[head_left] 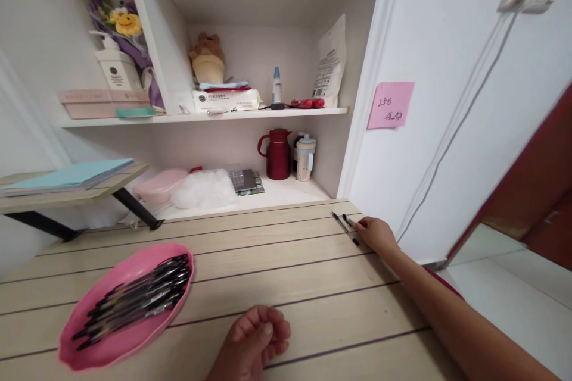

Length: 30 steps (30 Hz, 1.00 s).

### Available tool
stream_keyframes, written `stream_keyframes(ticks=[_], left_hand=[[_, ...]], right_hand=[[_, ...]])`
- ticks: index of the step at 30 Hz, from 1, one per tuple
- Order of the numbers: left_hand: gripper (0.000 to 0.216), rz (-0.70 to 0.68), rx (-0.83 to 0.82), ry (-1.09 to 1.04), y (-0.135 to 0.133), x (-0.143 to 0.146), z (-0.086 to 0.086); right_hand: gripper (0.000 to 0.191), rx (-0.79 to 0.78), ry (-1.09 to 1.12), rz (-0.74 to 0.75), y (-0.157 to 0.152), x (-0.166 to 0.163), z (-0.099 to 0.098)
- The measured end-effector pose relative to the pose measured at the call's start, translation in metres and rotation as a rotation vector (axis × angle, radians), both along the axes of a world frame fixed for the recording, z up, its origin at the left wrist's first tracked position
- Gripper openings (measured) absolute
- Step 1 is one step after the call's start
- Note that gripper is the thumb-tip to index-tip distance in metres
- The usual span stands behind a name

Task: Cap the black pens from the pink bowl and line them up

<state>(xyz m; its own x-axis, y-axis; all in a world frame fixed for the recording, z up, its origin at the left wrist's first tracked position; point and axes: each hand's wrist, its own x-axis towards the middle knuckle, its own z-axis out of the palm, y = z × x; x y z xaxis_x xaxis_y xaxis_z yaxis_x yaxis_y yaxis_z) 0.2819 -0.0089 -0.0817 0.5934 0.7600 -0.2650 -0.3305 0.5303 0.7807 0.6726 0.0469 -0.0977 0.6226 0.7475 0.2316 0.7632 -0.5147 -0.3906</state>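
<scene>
My right hand point(373, 232) reaches to the far right part of the table, its fingers closed on a pen point(348, 220) whose dark end sticks out past the fingertips. Just left of it a black pen point(345, 228) lies on the wood. My left hand point(254, 336) rests low in the middle, fingers curled in and thumb against them, with nothing visible in it. Left of that hand, a pink oval tray point(129, 352) with a wavy rim holds a pile of several black-tipped pens point(143, 294).
A small raised stand point(134, 175) with blue paper point(75, 174) is at the left. Behind the table, the shelf point(223, 117) holds a wipes pack point(227, 100) and a blue-capped bottle point(277, 86); below are a red jug point(277, 155) and a cup point(305, 161). A white wall borders the right.
</scene>
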Motion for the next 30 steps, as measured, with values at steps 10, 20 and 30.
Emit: stream_keyframes(ticks=[10, 20, 30], left_hand=[[0.024, -0.006, 0.000, 0.000, 0.001, 0.000, -0.003], [0.024, -0.013, 0.024, -0.004, 0.001, 0.000, -0.003], [0.021, -0.016, 0.034, -0.007, 0.002, 0.000, -0.004]], right_hand=[[0.032, -0.056, -0.036, -0.047, 0.004, -0.008, 0.002], [0.035, -0.041, 0.019, -0.044, 0.004, -0.011, 0.003], [0.046, 0.133, 0.246, -0.072, 0.000, 0.003, 0.006]])
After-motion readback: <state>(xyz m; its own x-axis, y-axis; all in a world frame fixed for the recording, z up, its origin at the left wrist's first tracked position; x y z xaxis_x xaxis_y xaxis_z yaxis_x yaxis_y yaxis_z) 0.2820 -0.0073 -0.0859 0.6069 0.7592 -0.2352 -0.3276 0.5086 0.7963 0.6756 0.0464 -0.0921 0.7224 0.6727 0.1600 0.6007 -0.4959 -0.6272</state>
